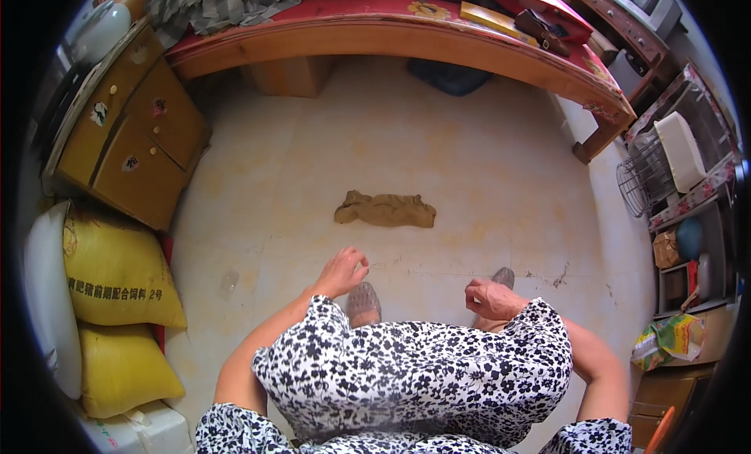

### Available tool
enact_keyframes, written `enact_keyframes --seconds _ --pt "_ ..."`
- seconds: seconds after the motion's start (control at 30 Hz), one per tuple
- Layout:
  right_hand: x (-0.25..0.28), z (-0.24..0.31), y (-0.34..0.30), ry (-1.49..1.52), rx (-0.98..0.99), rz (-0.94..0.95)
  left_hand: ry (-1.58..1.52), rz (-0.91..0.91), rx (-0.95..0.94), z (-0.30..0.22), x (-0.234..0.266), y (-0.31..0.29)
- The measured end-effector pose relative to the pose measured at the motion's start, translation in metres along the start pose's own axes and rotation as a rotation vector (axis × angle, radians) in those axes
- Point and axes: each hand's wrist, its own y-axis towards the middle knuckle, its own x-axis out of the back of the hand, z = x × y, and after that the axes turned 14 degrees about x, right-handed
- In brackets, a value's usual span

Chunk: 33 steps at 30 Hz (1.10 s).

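See the rumpled brown cloth (pixel 385 211) well in from the side edges of the floor (pixel 501 180), untouched. Would judge handling as not under way, flattening as undone. Hold the left hand (pixel 341 272) loosely released, visibly empty; cannot call the curled right hand (pixel 496 300) released or clenched.

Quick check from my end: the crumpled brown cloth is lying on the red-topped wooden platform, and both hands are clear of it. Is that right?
Not quite: the head view shows the crumpled brown cloth lying on the pale floor, not on the red-topped wooden platform. The rest holds: the left hand and the right hand are both clear of it.
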Motion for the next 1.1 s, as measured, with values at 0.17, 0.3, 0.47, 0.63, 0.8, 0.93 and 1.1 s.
enact_keyframes --seconds 0.17,0.3,0.47,0.63,0.8,0.93,1.1 --pt "-0.007 0.081 0.009 0.067 0.359 -0.070 -0.068 0.035 -0.128 -0.014 -0.006 -0.007" --pt "-0.047 0.049 0.031 0.302 0.223 -0.237 -0.125 0.328 -0.195 -0.037 -0.024 -0.040" --pt "-0.071 0.059 0.066 0.483 0.165 -0.188 -0.034 0.518 -0.190 -0.030 0.039 -0.082" --pt "-0.070 0.088 0.089 0.360 0.248 -0.136 0.171 0.594 -0.066 -0.001 0.081 -0.114" --pt "-0.079 0.101 0.121 0.454 0.310 -0.011 0.187 0.529 -0.121 0.045 0.059 -0.105" --pt "-0.077 0.102 0.143 0.295 0.334 0.008 0.132 0.689 -0.162 0.020 0.058 -0.097" --pt "-0.063 0.117 0.176 0.259 0.376 0.115 0.011 0.774 -0.047 0.038 0.071 -0.098"
